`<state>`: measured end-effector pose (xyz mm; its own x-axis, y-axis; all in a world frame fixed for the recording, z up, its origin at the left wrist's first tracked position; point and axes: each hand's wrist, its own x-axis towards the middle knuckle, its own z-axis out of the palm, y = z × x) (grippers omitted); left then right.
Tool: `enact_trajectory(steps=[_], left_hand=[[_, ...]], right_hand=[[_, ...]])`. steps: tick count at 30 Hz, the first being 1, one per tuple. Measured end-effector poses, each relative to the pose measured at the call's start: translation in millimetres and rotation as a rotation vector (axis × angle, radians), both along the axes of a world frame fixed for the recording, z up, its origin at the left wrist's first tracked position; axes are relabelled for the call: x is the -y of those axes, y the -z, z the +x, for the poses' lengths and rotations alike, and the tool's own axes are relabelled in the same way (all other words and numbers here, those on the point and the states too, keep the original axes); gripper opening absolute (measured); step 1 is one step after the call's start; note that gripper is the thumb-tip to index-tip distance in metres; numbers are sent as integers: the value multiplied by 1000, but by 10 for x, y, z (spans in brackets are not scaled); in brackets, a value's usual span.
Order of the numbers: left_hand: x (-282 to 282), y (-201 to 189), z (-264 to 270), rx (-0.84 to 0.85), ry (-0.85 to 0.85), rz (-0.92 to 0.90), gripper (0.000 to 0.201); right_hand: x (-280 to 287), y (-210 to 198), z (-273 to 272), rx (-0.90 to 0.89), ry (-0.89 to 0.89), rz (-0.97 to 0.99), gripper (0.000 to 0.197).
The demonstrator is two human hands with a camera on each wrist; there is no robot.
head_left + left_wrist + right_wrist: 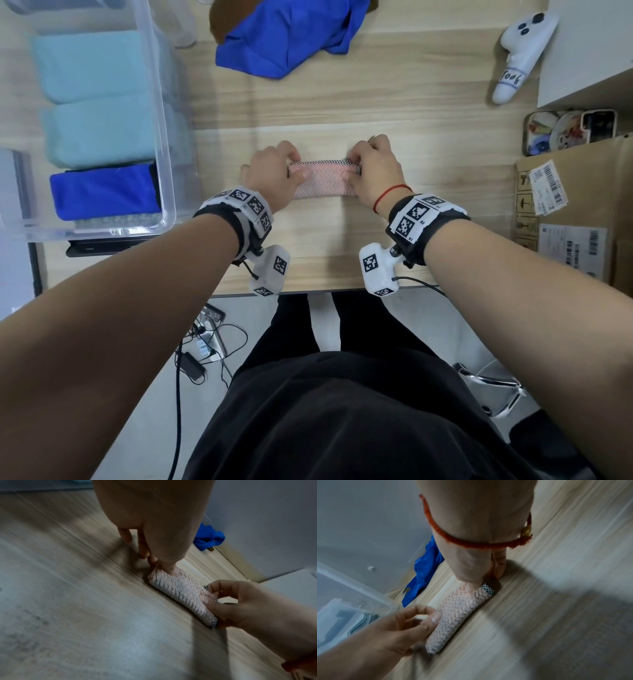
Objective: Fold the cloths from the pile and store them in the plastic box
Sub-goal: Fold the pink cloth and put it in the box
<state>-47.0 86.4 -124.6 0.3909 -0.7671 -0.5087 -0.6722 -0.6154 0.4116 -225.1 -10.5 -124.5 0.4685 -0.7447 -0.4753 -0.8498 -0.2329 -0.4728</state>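
Observation:
A pink textured cloth (323, 183) with a checkered edge lies folded into a narrow strip in the middle of the wooden table. My left hand (298, 166) pinches its left end, thumb on top and fingers curled behind. My right hand (352, 168) pinches the right end the same way. The left wrist view shows the cloth (180, 589) between both hands, and the right wrist view shows the same strip (458, 612). The clear plastic box (164, 137) stands at the left, holding folded teal cloths (92, 68) and a folded blue cloth (102, 192). A crumpled blue cloth (287, 37) lies at the far edge.
A white controller (520, 51) lies at the far right. A cardboard box (575, 219) stands at the right edge, with a small tin (565, 133) of items behind it. Something brown (219, 20) shows under the blue cloth.

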Motion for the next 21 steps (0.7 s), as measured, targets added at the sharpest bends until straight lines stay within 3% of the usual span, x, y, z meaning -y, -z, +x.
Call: enact_trajectory(steps=[3,5,10,14,18,21], left_hand=[[24,-32,-45,12,199,54,45],[42,-60,-80,-17,240,55,43],[83,-224,-148,-107,205,94,40],[104,-511,-102,-73,213,32,39],[51,-950,102,-68,133,-72,29],[-50,-1307,351,-14,125,-124,29]], right_hand=[[-18,1,-7,-8,-49,-2,28],[-18,-20,-13,5,-94,-20,29],[60,-204,-94,31,-132,61,25],[167,-395,-157,102,-125,137,26],[278,-681,87,108,-242,73,32],[298,-936,412,174,-292,54,25]])
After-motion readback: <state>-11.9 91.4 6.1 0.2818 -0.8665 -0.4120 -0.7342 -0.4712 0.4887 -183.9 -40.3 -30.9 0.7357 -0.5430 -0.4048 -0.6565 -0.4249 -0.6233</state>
